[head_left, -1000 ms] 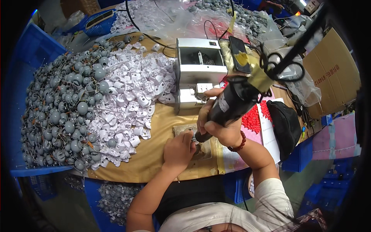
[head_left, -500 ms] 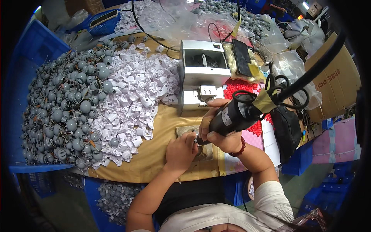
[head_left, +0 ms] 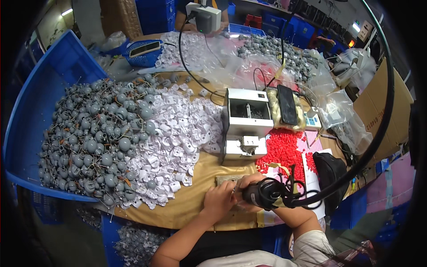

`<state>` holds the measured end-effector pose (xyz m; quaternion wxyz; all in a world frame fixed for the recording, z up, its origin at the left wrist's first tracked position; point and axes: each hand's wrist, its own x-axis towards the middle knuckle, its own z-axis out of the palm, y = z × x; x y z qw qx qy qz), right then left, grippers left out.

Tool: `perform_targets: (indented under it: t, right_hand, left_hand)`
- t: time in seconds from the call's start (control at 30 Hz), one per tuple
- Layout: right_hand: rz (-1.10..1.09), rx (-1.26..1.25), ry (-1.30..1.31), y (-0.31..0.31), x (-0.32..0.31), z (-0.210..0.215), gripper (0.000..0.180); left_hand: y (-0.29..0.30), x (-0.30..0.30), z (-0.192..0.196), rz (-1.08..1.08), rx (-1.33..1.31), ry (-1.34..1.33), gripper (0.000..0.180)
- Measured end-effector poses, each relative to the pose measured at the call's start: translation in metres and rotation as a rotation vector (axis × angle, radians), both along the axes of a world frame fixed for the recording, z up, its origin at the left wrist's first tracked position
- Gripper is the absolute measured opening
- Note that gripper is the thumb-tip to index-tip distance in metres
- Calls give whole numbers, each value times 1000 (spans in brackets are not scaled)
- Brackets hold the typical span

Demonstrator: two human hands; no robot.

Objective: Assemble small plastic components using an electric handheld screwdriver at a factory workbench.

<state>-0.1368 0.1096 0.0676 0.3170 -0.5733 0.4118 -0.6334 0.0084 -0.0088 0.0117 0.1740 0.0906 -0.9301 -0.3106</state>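
Right hand: fingers closed around a black cylindrical corded power tool, held above the gold-brown covered surface, nearer the wearer than the silver-white box-shaped machine. Left hand: fingers bent, just beside the tool, over a flat tan rectangular plate; whether they grip anything cannot be told. Small red plastic pieces lie right of the machine; white moulded plastic parts are heaped left.

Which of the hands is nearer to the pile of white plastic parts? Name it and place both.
Left. The left hand is right of the pile of white plastic parts, not touching it; the right hand, around the black corded power tool, is farther right.
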Motion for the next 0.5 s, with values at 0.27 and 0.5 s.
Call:
perform_targets:
  t: [0.27, 0.5]
  right_hand:
    - [77, 92, -38, 6, -8, -12, 60]
    - [80, 56, -93, 8, -7, -8, 56]
  left_hand:
    - [0, 0, -2, -7, 38, 17, 50]
    - [6, -1, -1, 60, -14, -35, 47]
